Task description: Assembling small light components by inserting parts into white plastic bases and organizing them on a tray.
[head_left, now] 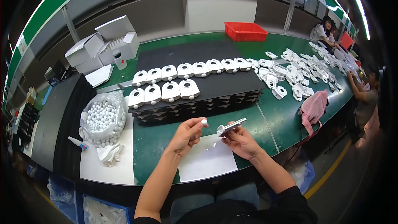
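Between thumb and fingertips my left hand [185, 136] pinches a small white ball [204, 122]. My right hand [242, 143] grips a flat white plastic part [230, 127] with a ring-like end, held on edge and pointing toward the ball. A gap separates ball and part. Under both hands lies a white sheet [207, 161] on the green table. Beyond them, two rows of white plastic housings [169, 73], each with a dark round hole and most with a ball at the lower edge, rest on a stack of black foam trays [224, 84].
A clear bag of white balls [101, 116] stands left, beside a glue bottle [78, 143] and black boards [62, 120]. Loose white parts [290, 72] cover the right side, near a pink cloth [314, 108]. A red bin [246, 31] sits behind. Other people [365, 95] work at the right.
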`<action>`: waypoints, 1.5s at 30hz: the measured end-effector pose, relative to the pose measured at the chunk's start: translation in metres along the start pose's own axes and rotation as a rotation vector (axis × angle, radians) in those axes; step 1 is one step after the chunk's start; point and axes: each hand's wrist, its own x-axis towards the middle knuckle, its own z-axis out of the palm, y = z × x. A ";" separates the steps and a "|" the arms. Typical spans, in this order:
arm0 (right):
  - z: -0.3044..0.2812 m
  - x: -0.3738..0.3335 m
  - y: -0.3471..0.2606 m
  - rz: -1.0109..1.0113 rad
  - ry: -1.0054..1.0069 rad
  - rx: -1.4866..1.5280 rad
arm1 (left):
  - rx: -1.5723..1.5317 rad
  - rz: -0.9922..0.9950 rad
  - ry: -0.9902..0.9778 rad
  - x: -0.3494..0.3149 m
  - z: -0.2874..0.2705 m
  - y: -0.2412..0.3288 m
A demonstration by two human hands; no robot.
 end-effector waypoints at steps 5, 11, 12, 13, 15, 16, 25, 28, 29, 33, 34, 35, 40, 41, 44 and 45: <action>-0.003 0.005 -0.012 -0.271 -0.176 -0.274 | -0.010 -0.004 -0.031 -0.002 0.003 0.001; 0.009 0.004 -0.042 -1.001 -0.358 -1.358 | -0.020 0.034 -0.028 -0.001 0.001 -0.002; 0.010 0.004 -0.044 -1.072 -0.411 -1.498 | -0.018 0.035 -0.027 -0.001 0.001 -0.002; 0.010 0.004 -0.046 -1.142 -0.466 -1.638 | -0.026 0.025 -0.033 -0.002 0.001 -0.001; 0.009 0.004 -0.047 -1.151 -0.465 -1.665 | -0.032 0.013 -0.044 -0.002 0.004 0.000; 0.008 0.005 -0.047 -1.158 -0.462 -1.654 | -0.035 0.002 -0.033 -0.002 0.008 0.001; -0.004 0.034 -0.016 -0.513 -0.143 -0.456 | 0.022 0.027 -0.041 -0.001 0.007 -0.001; 0.000 0.036 -0.011 -0.323 -0.018 -0.354 | 0.044 0.025 -0.030 -0.001 0.005 -0.002; -0.001 0.037 -0.009 -0.278 -0.028 -0.328 | 0.057 0.017 -0.039 -0.001 0.003 -0.002; 0.001 0.035 -0.009 -0.203 -0.034 -0.283 | 0.090 0.022 -0.017 -0.001 0.007 -0.001; 0.001 0.035 -0.008 -0.202 -0.034 -0.283 | 0.114 0.037 -0.014 0.000 0.008 -0.002; 0.001 0.035 -0.009 -0.196 -0.030 -0.288 | 0.139 0.053 -0.011 0.000 0.009 -0.002; -0.004 0.039 -0.007 -0.179 -0.017 -0.311 | 0.197 0.106 0.006 0.004 0.006 -0.005; -0.006 0.041 -0.004 -0.189 -0.017 -0.333 | 0.245 0.138 0.025 0.003 0.005 -0.005; -0.004 0.046 0.002 -0.258 -0.030 -0.408 | 0.441 0.225 0.085 -0.001 -0.001 -0.004; -0.005 0.046 0.002 -0.280 -0.048 -0.429 | 0.532 0.256 0.091 -0.003 0.000 -0.001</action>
